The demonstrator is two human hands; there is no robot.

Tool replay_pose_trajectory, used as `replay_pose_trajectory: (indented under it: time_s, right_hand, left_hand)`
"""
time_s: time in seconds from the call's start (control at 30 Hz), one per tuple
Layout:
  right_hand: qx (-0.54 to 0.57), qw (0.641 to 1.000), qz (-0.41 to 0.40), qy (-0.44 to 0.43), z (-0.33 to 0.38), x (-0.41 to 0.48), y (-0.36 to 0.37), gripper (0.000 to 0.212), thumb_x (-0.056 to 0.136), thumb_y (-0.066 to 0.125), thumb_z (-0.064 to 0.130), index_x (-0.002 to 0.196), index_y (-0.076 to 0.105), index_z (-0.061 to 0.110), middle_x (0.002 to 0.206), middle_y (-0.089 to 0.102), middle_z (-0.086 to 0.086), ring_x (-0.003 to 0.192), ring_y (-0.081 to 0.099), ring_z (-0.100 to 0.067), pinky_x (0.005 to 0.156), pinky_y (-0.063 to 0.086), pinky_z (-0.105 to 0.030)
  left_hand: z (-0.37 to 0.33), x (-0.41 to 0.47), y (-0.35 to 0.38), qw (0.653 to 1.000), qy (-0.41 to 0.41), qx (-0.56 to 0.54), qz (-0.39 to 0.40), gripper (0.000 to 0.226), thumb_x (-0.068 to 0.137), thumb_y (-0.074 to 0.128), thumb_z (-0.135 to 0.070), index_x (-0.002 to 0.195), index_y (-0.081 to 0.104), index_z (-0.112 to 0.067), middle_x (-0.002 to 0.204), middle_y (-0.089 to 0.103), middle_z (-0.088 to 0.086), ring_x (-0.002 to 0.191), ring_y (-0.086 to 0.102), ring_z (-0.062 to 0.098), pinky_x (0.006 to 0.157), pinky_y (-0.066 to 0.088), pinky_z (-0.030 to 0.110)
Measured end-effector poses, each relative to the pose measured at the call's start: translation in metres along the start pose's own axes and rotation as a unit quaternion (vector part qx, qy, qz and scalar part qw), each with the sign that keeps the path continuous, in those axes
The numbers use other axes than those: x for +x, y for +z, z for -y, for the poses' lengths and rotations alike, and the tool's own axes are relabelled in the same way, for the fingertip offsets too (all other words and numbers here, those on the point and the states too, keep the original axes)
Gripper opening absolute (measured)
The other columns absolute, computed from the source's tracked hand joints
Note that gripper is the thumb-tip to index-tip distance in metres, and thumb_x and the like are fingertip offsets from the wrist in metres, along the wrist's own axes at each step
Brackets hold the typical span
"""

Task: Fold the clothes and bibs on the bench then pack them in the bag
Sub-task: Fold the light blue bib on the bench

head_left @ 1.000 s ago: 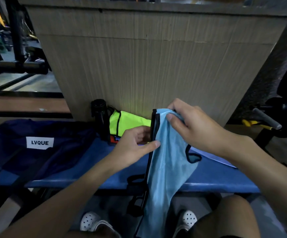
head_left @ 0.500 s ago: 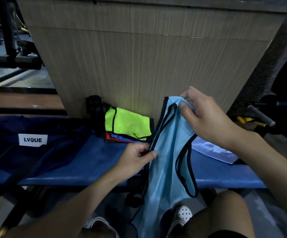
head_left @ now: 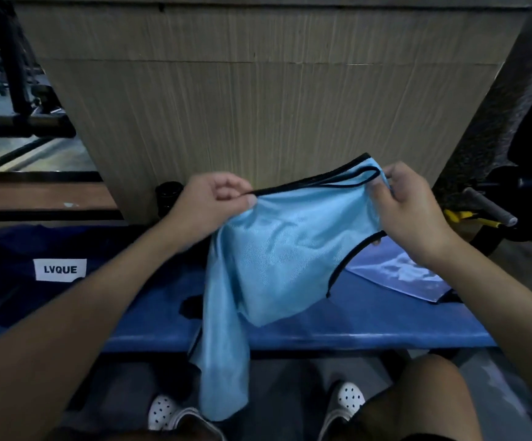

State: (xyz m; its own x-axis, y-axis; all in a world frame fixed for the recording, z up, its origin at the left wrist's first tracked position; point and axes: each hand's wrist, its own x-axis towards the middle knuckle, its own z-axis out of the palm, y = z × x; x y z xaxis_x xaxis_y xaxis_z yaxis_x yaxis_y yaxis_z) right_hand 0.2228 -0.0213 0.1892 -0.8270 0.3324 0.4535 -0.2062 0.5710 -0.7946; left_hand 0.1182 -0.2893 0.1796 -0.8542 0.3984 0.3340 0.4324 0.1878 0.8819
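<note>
My left hand (head_left: 207,208) and right hand (head_left: 414,214) hold the light blue bib (head_left: 283,249) stretched above the blue bench (head_left: 369,326).
The left hand pinches the black-trimmed top edge between the thumb and curled fingers, and the right hand grips the other end of this edge with its fingers curled round the cloth. The bib hangs in the air between the 2 hands, in front of the wooden panel (head_left: 258,106). Its lower part drops past the front edge of the bench, down between 2 white shoes (head_left: 162,412). The dark blue bag (head_left: 10,265) with the label LVQUE lies at the left end of the bench, apart from the bib. A pale cloth (head_left: 395,275) lies flat on the bench under my right wrist.
</note>
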Motion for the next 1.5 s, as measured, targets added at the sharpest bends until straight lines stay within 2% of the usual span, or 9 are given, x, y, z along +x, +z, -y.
replay_pose_trajectory:
  time_s: [0.3,0.47,0.57,0.67,0.97,1.1,1.23,1.33,1.5]
  right_hand:
    - [0.153,0.975,-0.102,0.124,-0.060,0.037,-0.003,0.014,0.102,0.046,0.018,0.090,0.052,0.012,0.078,0.056,-0.017,0.058,0.054,-0.024,0.037,0.039,-0.025]
    - [0.030,0.983,-0.123,0.134,-0.126,0.052,-0.041,0.018,0.101,0.052,0.021,0.088,0.056,0.010,0.070,0.059,-0.020,0.053,0.057,-0.035,0.036,0.044,-0.034]
    - [-0.050,0.981,-0.114,0.149,-0.179,0.056,-0.070,0.022,0.099,0.057,0.027,0.096,0.064,0.006,0.084,0.069,-0.018,0.072,0.068,-0.036,0.058,0.058,-0.052]
    - [-0.105,0.975,-0.108,0.166,-0.230,0.058,-0.091,0.017,0.097,0.058,0.023,0.095,0.069,0.009,0.086,0.071,-0.005,0.082,0.069,-0.023,0.075,0.059,-0.045]
    - [-0.177,0.950,-0.126,0.223,-0.345,0.068,-0.114,0.030,0.095,0.060,0.028,0.078,0.063,0.005,0.067,0.062,-0.008,0.063,0.052,-0.015,0.062,0.045,-0.034]
    - [-0.223,0.933,-0.118,0.258,-0.373,0.072,-0.108,0.033,0.095,0.058,0.034,0.071,0.057,0.012,0.063,0.057,-0.002,0.061,0.051,-0.017,0.053,0.037,-0.021]
    - [-0.253,0.913,-0.095,0.306,-0.388,0.068,-0.101,0.025,0.094,0.055,0.043,0.083,0.059,0.021,0.080,0.065,-0.004,0.081,0.060,-0.030,0.068,0.046,-0.035]
    - [-0.404,0.881,-0.087,0.232,-0.387,0.057,-0.094,0.027,0.093,0.058,0.036,0.108,0.060,0.013,0.105,0.061,-0.013,0.099,0.054,-0.038,0.082,0.041,-0.044]
    - [-0.487,0.872,0.013,0.038,-0.385,0.023,-0.069,0.038,0.083,0.049,0.047,0.103,0.064,0.019,0.103,0.056,-0.004,0.096,0.051,-0.029,0.080,0.035,-0.042]
  left_hand:
    - [-0.044,0.117,0.029,0.978,0.113,0.143,0.099,0.013,0.083,0.078,-0.006,0.093,0.070,-0.005,0.069,0.062,-0.002,0.055,0.055,-0.007,0.059,0.044,0.008]
    - [0.003,0.163,0.111,0.971,0.083,0.137,0.176,0.009,0.085,0.076,-0.008,0.088,0.068,-0.010,0.066,0.063,-0.001,0.055,0.053,-0.005,0.059,0.045,0.012]
    - [0.053,0.175,0.173,0.967,0.047,0.113,0.222,0.012,0.086,0.076,-0.011,0.083,0.067,-0.017,0.064,0.063,-0.008,0.054,0.054,-0.005,0.059,0.045,0.014]
    - [0.096,0.182,0.234,0.962,0.020,0.086,0.257,0.015,0.087,0.074,-0.007,0.081,0.065,-0.018,0.064,0.063,-0.007,0.053,0.052,-0.005,0.058,0.043,0.014]
    - [0.168,0.206,0.338,0.959,-0.022,0.081,0.271,0.012,0.089,0.072,-0.011,0.079,0.068,-0.017,0.063,0.066,-0.008,0.056,0.055,0.000,0.060,0.045,0.022]
    - [0.177,0.203,0.357,0.949,0.143,0.189,0.207,0.009,0.090,0.065,-0.018,0.096,0.069,-0.012,0.088,0.067,-0.001,0.083,0.063,0.018,0.078,0.049,0.034]
    - [0.180,0.174,0.371,0.858,0.369,0.229,0.274,0.025,0.094,0.052,-0.024,0.106,0.068,-0.010,0.109,0.064,0.002,0.102,0.057,0.022,0.091,0.042,0.034]
    - [0.195,0.159,0.378,0.823,0.368,0.287,0.323,0.036,0.095,0.049,-0.032,0.120,0.066,-0.014,0.125,0.061,0.002,0.114,0.056,0.022,0.101,0.038,0.033]
    - [0.213,0.152,0.380,0.793,0.333,0.373,0.348,0.049,0.095,0.045,-0.045,0.135,0.055,-0.019,0.142,0.049,0.002,0.128,0.046,0.021,0.108,0.030,0.033]
